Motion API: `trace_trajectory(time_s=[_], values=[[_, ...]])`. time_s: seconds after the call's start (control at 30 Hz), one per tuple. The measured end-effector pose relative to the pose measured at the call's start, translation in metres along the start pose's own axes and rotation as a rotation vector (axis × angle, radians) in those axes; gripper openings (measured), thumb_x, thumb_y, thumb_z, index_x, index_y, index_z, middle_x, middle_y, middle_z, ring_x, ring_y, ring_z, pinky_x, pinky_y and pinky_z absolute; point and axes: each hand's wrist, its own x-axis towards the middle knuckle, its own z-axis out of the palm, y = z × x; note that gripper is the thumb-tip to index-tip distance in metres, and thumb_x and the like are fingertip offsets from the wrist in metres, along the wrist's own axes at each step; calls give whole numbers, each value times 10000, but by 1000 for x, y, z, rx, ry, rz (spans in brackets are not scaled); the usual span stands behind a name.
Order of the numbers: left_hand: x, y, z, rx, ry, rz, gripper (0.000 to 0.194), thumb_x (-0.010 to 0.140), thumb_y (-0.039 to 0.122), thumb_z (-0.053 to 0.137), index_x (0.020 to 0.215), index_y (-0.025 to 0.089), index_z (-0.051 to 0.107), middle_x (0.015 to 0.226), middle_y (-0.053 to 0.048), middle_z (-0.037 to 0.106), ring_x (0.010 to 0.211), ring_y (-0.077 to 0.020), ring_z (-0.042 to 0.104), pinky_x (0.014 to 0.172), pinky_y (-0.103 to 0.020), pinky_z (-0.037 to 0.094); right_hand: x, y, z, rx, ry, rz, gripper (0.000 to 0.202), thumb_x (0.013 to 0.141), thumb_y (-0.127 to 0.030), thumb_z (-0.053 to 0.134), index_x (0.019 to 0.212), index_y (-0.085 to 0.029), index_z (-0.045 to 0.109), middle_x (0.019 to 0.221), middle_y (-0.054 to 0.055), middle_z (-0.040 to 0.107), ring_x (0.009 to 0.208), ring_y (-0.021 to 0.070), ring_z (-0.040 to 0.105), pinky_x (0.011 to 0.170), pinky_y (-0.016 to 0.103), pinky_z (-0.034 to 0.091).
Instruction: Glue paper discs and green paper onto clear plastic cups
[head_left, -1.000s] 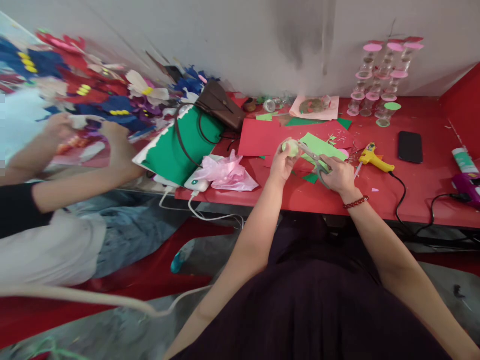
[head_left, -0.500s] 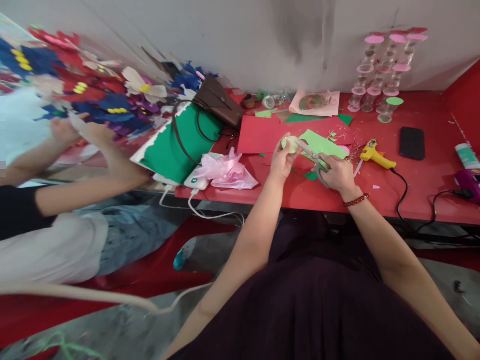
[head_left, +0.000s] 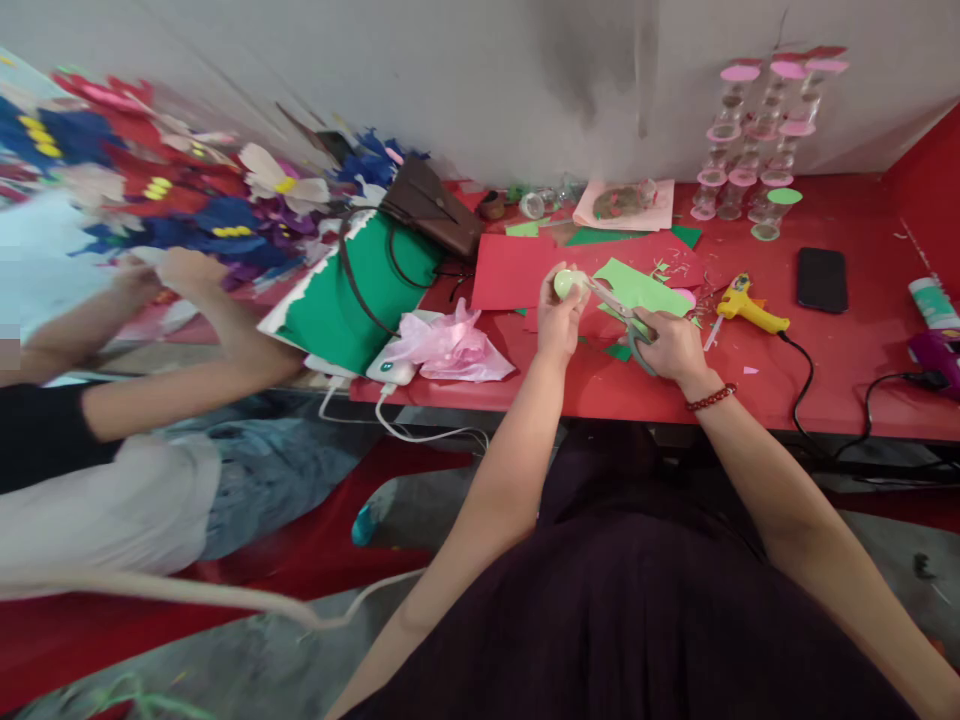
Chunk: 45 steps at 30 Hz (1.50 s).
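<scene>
Between its fingers and thumb, my left hand (head_left: pixel 559 318) holds a small round pale green piece (head_left: pixel 568 284) above the red table (head_left: pixel 607 400). The fingers of my right hand (head_left: pixel 670 345) are in the handles of the scissors (head_left: pixel 637 335), whose blades point left at the green piece. Under the blades lie a bright green paper sheet (head_left: pixel 637 286) and red paper (head_left: pixel 514 272). A yellow glue gun (head_left: pixel 750 306) rests to the right of my right hand.
A black phone (head_left: pixel 822 280) lies at the right. Stacked clear cups (head_left: pixel 780 120) with pink discs stand behind. Left are a pink plastic bag (head_left: pixel 454 343), a brown bag (head_left: pixel 435 205), a green board (head_left: pixel 364 290) and a co-worker's hands (head_left: pixel 169 272).
My left hand has shifted slightly left with the round green piece, which has turned a little. The scissors stay close to it. The view has moved slightly.
</scene>
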Motion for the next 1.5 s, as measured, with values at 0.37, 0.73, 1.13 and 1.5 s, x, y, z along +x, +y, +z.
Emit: trace_trajectory(time_s=[0.37,0.73,1.13,1.5], values=[[4,-6,-7,36,-61,57,439,816,111,827,1184,312,699,1583,-9,611,1508,-256,541,1235,-420,469,-1,2,3,-10,8,11,521,936,-544,648,1353,-248,748,1007,92,796,807,237,707,685,305,429],[10,-13,-11,150,-59,285,573,694,281,970,1178,288,665,1541,-52,628,1524,-274,516,1275,-422,401,-1,4,5,20,1,15,508,932,-515,663,1357,-251,754,1029,95,805,817,233,711,698,302,441],[17,-19,-20,234,-91,368,651,682,445,979,1218,295,642,1487,-73,658,1485,-279,555,1257,-447,420,0,4,3,83,-11,13,502,912,-534,700,1314,-243,776,960,87,800,801,230,696,697,300,431],[17,-19,-19,238,-94,365,671,660,455,989,1211,305,635,1515,-67,642,1481,-301,559,1282,-484,388,-2,6,4,8,-12,0,509,942,-553,663,1358,-274,751,979,78,803,800,228,704,682,301,409]])
